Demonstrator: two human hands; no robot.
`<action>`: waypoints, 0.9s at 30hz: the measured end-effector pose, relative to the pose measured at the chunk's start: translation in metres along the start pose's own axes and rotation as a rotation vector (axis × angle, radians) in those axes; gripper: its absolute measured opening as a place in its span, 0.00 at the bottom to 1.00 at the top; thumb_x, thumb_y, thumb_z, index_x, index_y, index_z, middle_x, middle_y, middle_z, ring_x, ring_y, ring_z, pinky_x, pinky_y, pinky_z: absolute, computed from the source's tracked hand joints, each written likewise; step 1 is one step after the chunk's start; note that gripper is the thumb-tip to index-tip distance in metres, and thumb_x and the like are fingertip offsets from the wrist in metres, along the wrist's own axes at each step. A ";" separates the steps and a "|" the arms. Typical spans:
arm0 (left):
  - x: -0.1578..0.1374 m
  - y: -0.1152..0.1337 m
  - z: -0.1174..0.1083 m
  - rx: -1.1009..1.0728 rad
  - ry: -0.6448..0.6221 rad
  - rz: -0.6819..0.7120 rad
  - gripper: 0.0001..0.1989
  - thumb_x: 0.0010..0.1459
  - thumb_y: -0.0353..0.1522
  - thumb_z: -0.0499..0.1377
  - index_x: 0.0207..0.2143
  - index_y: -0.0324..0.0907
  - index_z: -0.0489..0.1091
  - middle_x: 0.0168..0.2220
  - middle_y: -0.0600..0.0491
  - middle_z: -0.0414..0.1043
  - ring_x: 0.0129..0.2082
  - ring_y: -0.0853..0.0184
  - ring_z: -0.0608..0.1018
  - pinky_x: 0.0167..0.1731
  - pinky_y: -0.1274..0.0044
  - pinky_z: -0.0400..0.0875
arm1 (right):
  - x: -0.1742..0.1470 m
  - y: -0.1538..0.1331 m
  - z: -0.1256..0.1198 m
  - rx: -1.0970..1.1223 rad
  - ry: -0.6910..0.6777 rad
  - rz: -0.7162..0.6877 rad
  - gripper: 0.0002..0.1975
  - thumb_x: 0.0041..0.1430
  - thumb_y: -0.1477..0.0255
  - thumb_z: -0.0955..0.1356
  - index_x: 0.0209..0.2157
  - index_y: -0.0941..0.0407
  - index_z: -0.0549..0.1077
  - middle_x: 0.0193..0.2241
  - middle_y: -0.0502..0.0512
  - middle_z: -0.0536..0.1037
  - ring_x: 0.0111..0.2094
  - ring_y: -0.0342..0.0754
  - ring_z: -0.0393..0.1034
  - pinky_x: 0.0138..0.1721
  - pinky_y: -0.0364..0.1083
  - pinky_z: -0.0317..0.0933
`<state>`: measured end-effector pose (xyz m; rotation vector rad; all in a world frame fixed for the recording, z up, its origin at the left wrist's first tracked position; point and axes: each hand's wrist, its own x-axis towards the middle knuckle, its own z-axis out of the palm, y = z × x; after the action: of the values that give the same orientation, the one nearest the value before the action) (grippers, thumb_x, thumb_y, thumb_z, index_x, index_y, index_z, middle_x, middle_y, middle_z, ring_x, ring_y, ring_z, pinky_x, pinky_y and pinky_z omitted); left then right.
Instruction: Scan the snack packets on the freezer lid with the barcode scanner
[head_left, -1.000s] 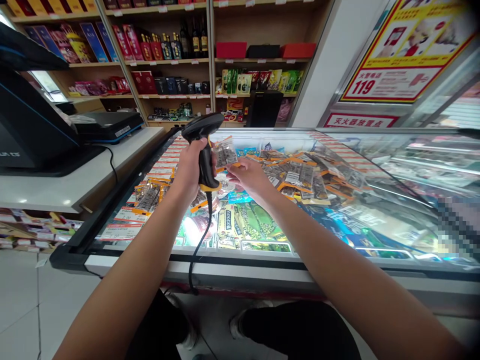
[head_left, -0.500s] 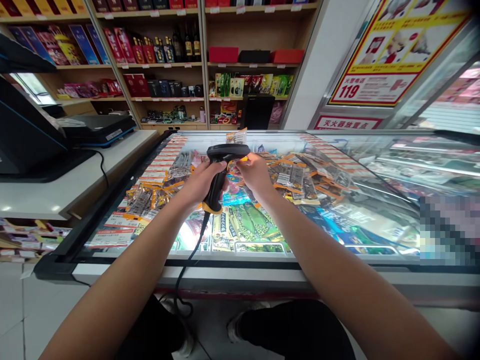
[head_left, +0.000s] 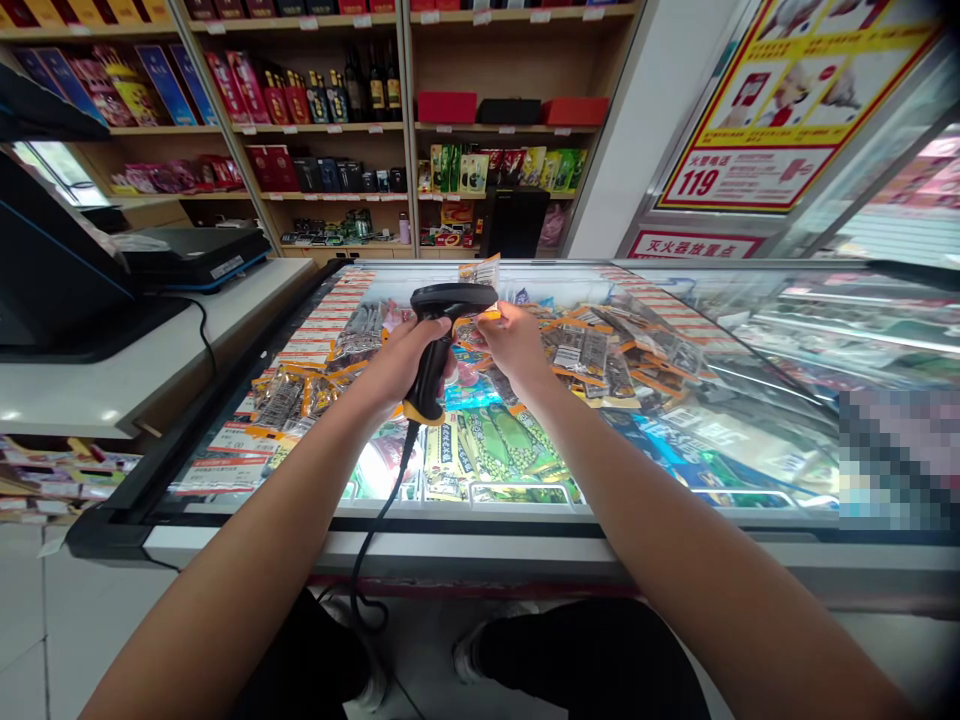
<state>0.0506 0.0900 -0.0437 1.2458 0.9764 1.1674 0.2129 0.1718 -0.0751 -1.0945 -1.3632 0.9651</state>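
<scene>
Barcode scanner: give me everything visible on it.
The barcode scanner is a black pistol-style handheld, plastic by its look, with an orange band at the grip's base and a black cable hanging from it. The left hand wraps the grip and holds it upright above the glass-topped freezer, head pointing right at the packet pinched in the right hand.

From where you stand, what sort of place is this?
Most likely a small shop, at the till. The left hand holds a corded barcode scanner over a glass-topped chest freezer strewn with snack packets, and shelves behind carry bottles and boxed goods with price tags.
</scene>
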 end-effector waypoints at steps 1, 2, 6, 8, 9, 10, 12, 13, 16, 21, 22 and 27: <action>0.000 0.000 0.000 0.001 0.003 0.002 0.16 0.57 0.46 0.61 0.34 0.43 0.67 0.21 0.56 0.71 0.14 0.70 0.71 0.17 0.77 0.68 | 0.000 0.000 0.000 0.004 0.007 0.008 0.06 0.63 0.73 0.70 0.32 0.54 0.69 0.28 0.51 0.74 0.31 0.48 0.76 0.36 0.49 0.78; -0.001 0.001 0.001 0.003 0.004 0.004 0.16 0.58 0.46 0.61 0.34 0.43 0.67 0.21 0.56 0.71 0.14 0.70 0.71 0.17 0.77 0.68 | 0.001 -0.001 0.000 0.007 0.010 0.016 0.06 0.64 0.74 0.69 0.32 0.54 0.69 0.28 0.51 0.74 0.31 0.48 0.76 0.36 0.49 0.78; -0.002 0.001 0.001 0.013 -0.012 0.006 0.16 0.58 0.46 0.61 0.33 0.43 0.67 0.20 0.56 0.71 0.14 0.69 0.71 0.17 0.77 0.67 | 0.002 -0.001 0.001 0.003 0.014 0.028 0.07 0.64 0.75 0.69 0.31 0.54 0.69 0.27 0.51 0.74 0.30 0.47 0.77 0.34 0.47 0.77; -0.002 0.001 0.001 0.016 -0.012 0.001 0.16 0.58 0.47 0.61 0.32 0.43 0.67 0.20 0.56 0.71 0.14 0.69 0.71 0.16 0.77 0.67 | 0.003 0.000 0.000 0.002 0.015 0.023 0.07 0.64 0.75 0.69 0.31 0.54 0.69 0.26 0.50 0.74 0.30 0.47 0.76 0.34 0.46 0.76; -0.002 0.001 0.001 0.018 -0.013 0.001 0.16 0.58 0.47 0.61 0.32 0.43 0.67 0.20 0.56 0.71 0.14 0.69 0.71 0.17 0.77 0.67 | 0.003 0.001 0.000 0.001 0.018 0.020 0.07 0.64 0.75 0.69 0.31 0.54 0.69 0.25 0.50 0.74 0.29 0.47 0.76 0.34 0.46 0.76; -0.002 0.001 0.001 0.019 -0.013 0.004 0.16 0.58 0.46 0.61 0.33 0.43 0.67 0.20 0.56 0.71 0.14 0.69 0.72 0.17 0.77 0.67 | 0.004 0.002 0.000 -0.001 0.020 0.016 0.07 0.64 0.75 0.69 0.31 0.54 0.69 0.25 0.49 0.73 0.29 0.47 0.75 0.34 0.47 0.77; -0.002 0.001 0.001 0.025 -0.017 0.015 0.16 0.59 0.46 0.61 0.33 0.43 0.68 0.20 0.56 0.71 0.14 0.69 0.72 0.17 0.77 0.68 | 0.005 0.004 -0.001 -0.008 0.014 0.001 0.06 0.64 0.75 0.69 0.31 0.54 0.69 0.24 0.48 0.72 0.27 0.46 0.73 0.34 0.47 0.77; -0.002 0.001 0.001 0.030 -0.020 0.020 0.16 0.59 0.46 0.60 0.33 0.43 0.68 0.20 0.56 0.71 0.14 0.69 0.72 0.17 0.76 0.68 | 0.006 0.005 -0.001 -0.010 0.012 -0.004 0.07 0.63 0.75 0.69 0.31 0.54 0.69 0.24 0.48 0.72 0.27 0.45 0.73 0.34 0.47 0.77; -0.003 0.001 0.001 0.030 -0.031 0.016 0.16 0.59 0.47 0.60 0.33 0.43 0.67 0.21 0.56 0.71 0.14 0.69 0.72 0.16 0.76 0.67 | 0.006 0.005 -0.002 -0.004 0.013 0.002 0.07 0.63 0.76 0.69 0.30 0.54 0.69 0.23 0.47 0.71 0.26 0.44 0.72 0.34 0.45 0.76; -0.006 0.004 0.005 0.027 -0.020 0.005 0.17 0.57 0.47 0.61 0.32 0.43 0.67 0.20 0.56 0.71 0.14 0.69 0.71 0.17 0.77 0.67 | 0.007 0.003 -0.002 0.019 0.053 0.069 0.06 0.65 0.77 0.68 0.33 0.55 0.69 0.26 0.48 0.72 0.27 0.43 0.73 0.32 0.43 0.75; -0.006 0.005 0.005 0.028 -0.020 0.009 0.17 0.57 0.47 0.61 0.31 0.43 0.66 0.20 0.56 0.71 0.14 0.70 0.71 0.17 0.77 0.67 | 0.008 0.002 -0.002 0.021 0.056 0.078 0.06 0.65 0.77 0.68 0.33 0.55 0.69 0.26 0.48 0.72 0.28 0.44 0.73 0.31 0.42 0.75; -0.007 0.006 0.006 0.010 -0.031 0.015 0.17 0.56 0.47 0.61 0.30 0.43 0.65 0.19 0.56 0.71 0.14 0.71 0.71 0.17 0.78 0.66 | 0.011 0.004 -0.002 0.025 0.078 0.084 0.06 0.66 0.76 0.68 0.33 0.55 0.69 0.27 0.48 0.70 0.29 0.44 0.72 0.31 0.43 0.76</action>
<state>0.0550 0.0816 -0.0375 1.2774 0.9526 1.1534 0.2154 0.1832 -0.0765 -1.1667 -1.2472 0.9870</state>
